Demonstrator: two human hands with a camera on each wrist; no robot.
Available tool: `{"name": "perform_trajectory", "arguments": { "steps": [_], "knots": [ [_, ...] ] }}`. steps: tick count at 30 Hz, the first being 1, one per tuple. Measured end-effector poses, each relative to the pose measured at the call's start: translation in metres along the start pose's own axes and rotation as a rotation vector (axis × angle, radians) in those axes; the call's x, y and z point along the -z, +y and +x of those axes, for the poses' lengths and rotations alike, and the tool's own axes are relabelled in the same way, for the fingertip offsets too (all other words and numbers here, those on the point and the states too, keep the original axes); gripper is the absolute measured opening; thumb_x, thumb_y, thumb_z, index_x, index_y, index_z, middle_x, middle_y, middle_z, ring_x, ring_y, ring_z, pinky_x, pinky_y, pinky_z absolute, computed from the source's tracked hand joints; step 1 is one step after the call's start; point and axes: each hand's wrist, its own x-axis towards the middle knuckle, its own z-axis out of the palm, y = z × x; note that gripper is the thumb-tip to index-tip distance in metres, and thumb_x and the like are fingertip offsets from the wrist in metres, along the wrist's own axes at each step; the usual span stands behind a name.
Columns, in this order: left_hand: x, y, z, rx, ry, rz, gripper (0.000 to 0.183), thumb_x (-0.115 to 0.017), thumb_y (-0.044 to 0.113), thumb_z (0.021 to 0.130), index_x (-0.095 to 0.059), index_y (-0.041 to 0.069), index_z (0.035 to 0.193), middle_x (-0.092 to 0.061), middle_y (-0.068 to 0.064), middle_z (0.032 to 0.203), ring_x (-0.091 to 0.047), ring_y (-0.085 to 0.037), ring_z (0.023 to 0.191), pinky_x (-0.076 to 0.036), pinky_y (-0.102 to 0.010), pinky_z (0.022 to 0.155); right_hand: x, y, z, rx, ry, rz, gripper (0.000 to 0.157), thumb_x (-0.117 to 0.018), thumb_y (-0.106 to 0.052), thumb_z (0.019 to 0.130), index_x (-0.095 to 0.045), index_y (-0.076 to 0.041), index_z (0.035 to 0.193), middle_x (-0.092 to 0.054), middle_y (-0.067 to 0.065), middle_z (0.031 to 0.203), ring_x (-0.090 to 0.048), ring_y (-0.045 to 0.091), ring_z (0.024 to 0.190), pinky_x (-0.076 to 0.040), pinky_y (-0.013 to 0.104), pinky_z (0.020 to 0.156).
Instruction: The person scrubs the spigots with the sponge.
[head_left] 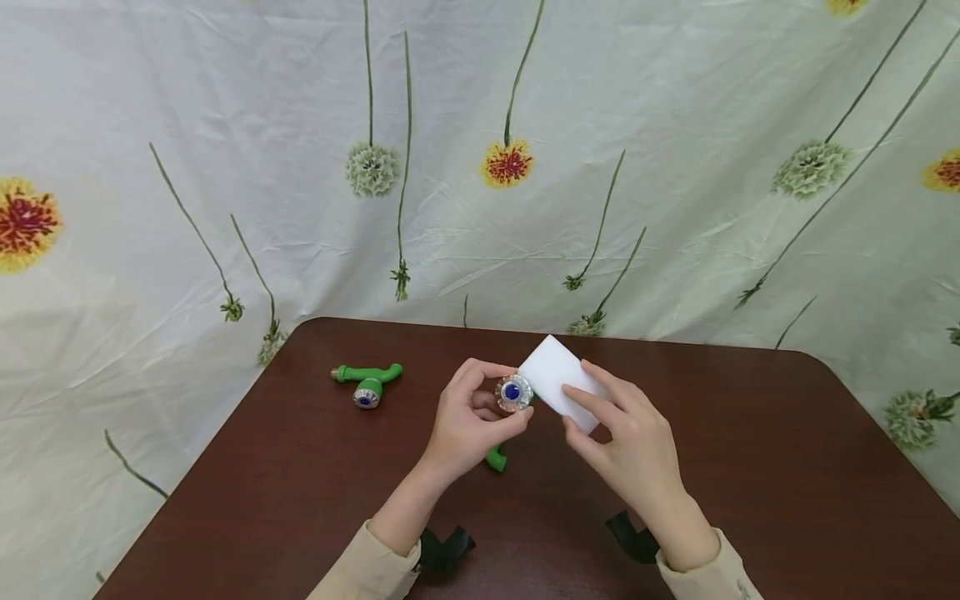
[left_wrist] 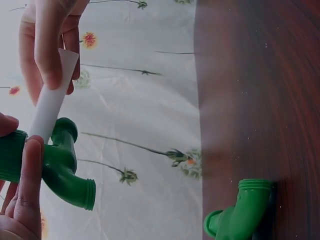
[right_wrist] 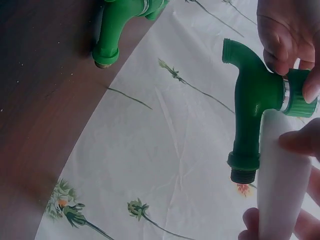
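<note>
My left hand (head_left: 476, 408) grips a green plastic tap by its ribbed knob (head_left: 514, 392), which has a clear faceted rim and a blue centre. In the right wrist view the green body (right_wrist: 250, 95) of that tap shows, with a curved spout and a dark threaded inlet. A white sponge block (head_left: 562, 379) is pinched between the thumb and fingers of my right hand (head_left: 633, 433). One edge of the sponge lies against the tap body, close to the knob. The left fingers hide most of the tap in the head view.
Another green tap (head_left: 371, 379) with a blue-centred knob lies on the dark brown table (head_left: 750, 450), left of my hands. Behind the table hangs a white flower-print cloth (head_left: 450, 100). Black straps (head_left: 446, 550) sit near both wrists.
</note>
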Motion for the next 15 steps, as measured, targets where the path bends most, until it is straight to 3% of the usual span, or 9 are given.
{"name": "perform_trajectory", "arguments": {
  "steps": [6,15],
  "knots": [
    [0.0003,0.0037,0.0002,-0.007,-0.006,0.022,0.039,-0.075,-0.011,0.07,-0.059,-0.008,0.105,-0.05,-0.014,0.092,-0.062,-0.021,0.059,-0.055,-0.029,0.056,-0.0017,-0.0013,-0.0001,-0.003,0.017,-0.059,0.031,-0.072,-0.01,0.069,-0.074,-0.013,0.1,-0.061,0.008,0.121,-0.061,0.028,0.097,-0.054,0.041,0.058],
    [0.0011,0.0055,-0.0002,-0.006,-0.025,0.091,0.042,-0.075,-0.01,0.069,-0.059,-0.006,0.107,-0.051,-0.015,0.09,-0.06,-0.02,0.057,-0.055,-0.033,0.055,0.0008,0.0007,0.0001,-0.064,0.06,-0.028,0.032,-0.074,-0.013,0.068,-0.073,-0.011,0.101,-0.062,0.01,0.119,-0.063,0.029,0.096,-0.053,0.038,0.056]
  ]
}}
